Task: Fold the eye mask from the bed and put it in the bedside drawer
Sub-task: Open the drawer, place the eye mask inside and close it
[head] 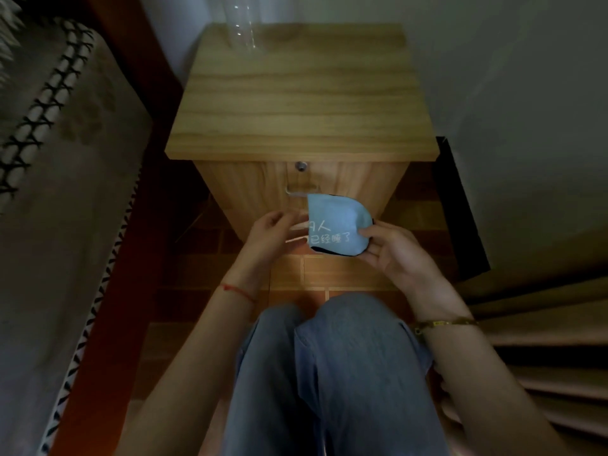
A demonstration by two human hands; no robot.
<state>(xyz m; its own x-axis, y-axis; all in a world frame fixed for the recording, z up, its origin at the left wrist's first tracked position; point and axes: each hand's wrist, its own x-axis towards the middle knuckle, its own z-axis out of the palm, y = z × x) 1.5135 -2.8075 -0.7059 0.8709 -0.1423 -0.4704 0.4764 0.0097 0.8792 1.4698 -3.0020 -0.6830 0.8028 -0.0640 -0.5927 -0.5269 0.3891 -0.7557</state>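
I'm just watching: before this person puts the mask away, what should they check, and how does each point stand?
1. Eye mask folded in half: ok, one rounded half shows.
2. Held firmly: ok, right hand pinches its edge.
3. Left hand free for the handle: cannot tell; its fingers touch the mask's left edge.
4. Drawer open: not ok, its front sits shut.
5. Strap tucked in: cannot tell.

Clear bottle point(242, 24) top cut off (upper edge); eye mask point(335, 225) lettering partly hidden.
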